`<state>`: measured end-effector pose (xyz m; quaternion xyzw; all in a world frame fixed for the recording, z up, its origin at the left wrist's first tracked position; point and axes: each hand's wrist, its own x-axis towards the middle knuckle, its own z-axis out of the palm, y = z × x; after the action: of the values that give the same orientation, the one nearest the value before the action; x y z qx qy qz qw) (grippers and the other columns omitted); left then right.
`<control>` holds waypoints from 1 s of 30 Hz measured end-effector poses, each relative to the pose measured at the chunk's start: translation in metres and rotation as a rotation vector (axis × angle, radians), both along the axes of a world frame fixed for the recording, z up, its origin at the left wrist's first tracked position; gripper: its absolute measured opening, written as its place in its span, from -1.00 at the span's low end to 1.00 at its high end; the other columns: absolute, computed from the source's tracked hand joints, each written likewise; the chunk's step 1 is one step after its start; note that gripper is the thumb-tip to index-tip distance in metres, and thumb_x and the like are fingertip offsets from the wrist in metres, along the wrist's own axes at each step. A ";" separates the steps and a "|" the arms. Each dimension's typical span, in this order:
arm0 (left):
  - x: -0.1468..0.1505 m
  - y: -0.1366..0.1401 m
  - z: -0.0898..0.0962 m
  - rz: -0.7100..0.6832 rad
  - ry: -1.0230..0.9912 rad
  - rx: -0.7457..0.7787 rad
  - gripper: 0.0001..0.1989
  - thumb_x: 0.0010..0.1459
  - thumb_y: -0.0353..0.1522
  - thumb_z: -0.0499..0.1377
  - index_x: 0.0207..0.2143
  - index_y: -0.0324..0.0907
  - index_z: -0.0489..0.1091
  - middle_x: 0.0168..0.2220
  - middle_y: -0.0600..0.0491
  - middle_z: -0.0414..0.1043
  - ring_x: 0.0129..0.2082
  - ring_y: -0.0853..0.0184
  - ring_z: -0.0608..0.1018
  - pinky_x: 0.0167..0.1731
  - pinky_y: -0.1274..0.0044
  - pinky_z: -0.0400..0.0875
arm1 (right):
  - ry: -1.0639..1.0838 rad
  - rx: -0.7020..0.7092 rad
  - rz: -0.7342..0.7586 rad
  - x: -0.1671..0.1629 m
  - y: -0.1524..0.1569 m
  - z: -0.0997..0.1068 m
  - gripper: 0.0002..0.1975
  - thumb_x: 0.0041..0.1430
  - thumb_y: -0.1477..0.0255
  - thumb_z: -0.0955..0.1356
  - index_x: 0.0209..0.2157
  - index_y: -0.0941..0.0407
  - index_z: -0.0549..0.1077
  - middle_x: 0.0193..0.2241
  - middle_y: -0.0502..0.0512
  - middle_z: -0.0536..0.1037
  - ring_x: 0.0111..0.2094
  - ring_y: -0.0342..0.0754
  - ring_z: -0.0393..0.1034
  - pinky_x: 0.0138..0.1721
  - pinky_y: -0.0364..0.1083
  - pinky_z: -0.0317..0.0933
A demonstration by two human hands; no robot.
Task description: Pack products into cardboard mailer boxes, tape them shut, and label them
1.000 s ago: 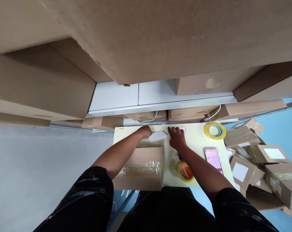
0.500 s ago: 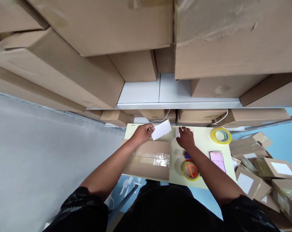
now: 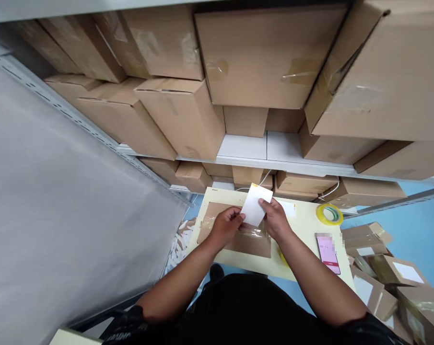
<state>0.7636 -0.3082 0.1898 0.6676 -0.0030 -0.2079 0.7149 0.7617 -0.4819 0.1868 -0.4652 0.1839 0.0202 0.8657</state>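
A white paper label (image 3: 255, 206) with a small yellow mark at its top corner is held between both hands. My left hand (image 3: 227, 226) pinches its lower left edge, and my right hand (image 3: 274, 218) grips its right side with the thumb on top. Beneath them a cardboard box (image 3: 234, 242) with shiny clear tape across it lies on the cream table (image 3: 306, 225). Another white label (image 3: 287, 208) rests on the table just beyond my right hand. A yellow tape roll (image 3: 283, 258) shows only as a sliver beside my right forearm.
A roll of clear yellow tape (image 3: 329, 214) and a phone (image 3: 327, 253) lie on the table's right side. Taped, labelled boxes (image 3: 407, 270) are piled on the floor at right. Shelves of cardboard boxes (image 3: 256, 57) rise behind the table; a grey wall (image 3: 69, 206) stands at left.
My right hand has left the label on the table and now grips the label in my left hand. The view has shifted, showing more of the shelves.
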 end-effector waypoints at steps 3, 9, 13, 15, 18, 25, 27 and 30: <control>-0.018 0.021 0.002 -0.085 -0.022 -0.001 -0.60 0.11 -0.03 0.35 -0.31 -0.21 0.47 -0.43 0.06 0.54 -0.42 0.31 0.59 -0.34 0.50 0.46 | -0.013 -0.038 -0.033 -0.003 0.012 0.016 -0.53 -0.13 0.18 0.62 -0.23 0.12 0.55 -0.45 0.03 0.66 -0.50 -0.03 0.47 -0.42 -0.05 0.34; -0.017 0.058 0.024 -0.171 -0.140 -0.094 -0.63 0.19 -0.07 0.30 -0.28 -0.23 0.53 -0.37 0.01 0.56 -0.35 0.32 0.55 -0.23 0.48 0.43 | -0.008 -0.047 0.026 -0.024 0.030 0.041 -0.55 -0.20 0.21 0.64 -0.28 0.11 0.57 -0.47 0.05 0.66 -0.46 0.04 0.53 -0.35 0.00 0.40; -0.001 0.069 0.052 -0.125 -0.117 -0.217 -0.67 0.16 -0.12 0.34 -0.27 -0.23 0.54 -0.35 -0.03 0.58 -0.35 0.31 0.56 -0.24 0.46 0.43 | -0.015 -0.055 0.125 -0.040 0.037 0.050 -0.59 -0.17 0.24 0.63 -0.28 0.12 0.59 -0.42 0.08 0.68 -0.43 0.06 0.55 -0.32 0.01 0.39; 0.002 0.072 0.065 -0.160 -0.087 -0.270 -0.69 0.14 -0.15 0.35 -0.30 -0.24 0.54 -0.37 -0.02 0.57 -0.38 0.33 0.56 -0.27 0.48 0.42 | -0.036 -0.058 0.183 -0.046 0.040 0.054 -0.60 -0.14 0.24 0.62 -0.27 0.12 0.60 -0.38 0.11 0.69 -0.41 0.06 0.56 -0.31 -0.01 0.38; -0.001 0.074 0.078 -0.214 -0.051 -0.310 -0.73 0.13 -0.19 0.36 -0.37 -0.24 0.52 -0.44 0.01 0.54 -0.44 0.37 0.53 -0.33 0.51 0.39 | -0.050 -0.069 0.245 -0.054 0.043 0.060 -0.61 -0.13 0.24 0.62 -0.26 0.13 0.61 -0.36 0.14 0.69 -0.39 0.06 0.56 -0.32 -0.03 0.35; -0.017 0.075 0.085 -0.227 0.022 -0.346 -0.72 0.08 -0.20 0.36 -0.43 -0.25 0.49 -0.54 0.03 0.48 -0.50 0.37 0.49 -0.39 0.52 0.37 | -0.052 -0.064 0.332 -0.064 0.048 0.066 -0.63 -0.12 0.26 0.61 -0.27 0.14 0.63 -0.39 0.14 0.69 -0.41 0.05 0.56 -0.39 -0.07 0.33; -0.019 0.075 0.085 -0.210 0.061 -0.354 -0.74 0.04 -0.21 0.36 -0.43 -0.24 0.48 -0.55 0.03 0.48 -0.52 0.37 0.49 -0.40 0.51 0.36 | -0.050 -0.063 0.352 -0.066 0.048 0.066 -0.64 -0.10 0.26 0.61 -0.27 0.14 0.63 -0.38 0.15 0.69 -0.43 0.04 0.55 -0.38 -0.06 0.35; -0.022 0.075 0.084 -0.203 0.104 -0.353 -0.76 0.00 -0.24 0.36 -0.44 -0.24 0.48 -0.56 0.02 0.48 -0.53 0.36 0.48 -0.41 0.50 0.36 | -0.057 -0.065 0.388 -0.069 0.048 0.064 -0.63 -0.08 0.25 0.60 -0.25 0.15 0.63 -0.37 0.17 0.69 -0.42 0.06 0.56 -0.35 -0.02 0.38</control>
<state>0.7412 -0.2331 0.2735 0.5166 -0.0697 -0.3090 0.7955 0.6928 -0.4342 0.2512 -0.5199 0.0667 0.1675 0.8350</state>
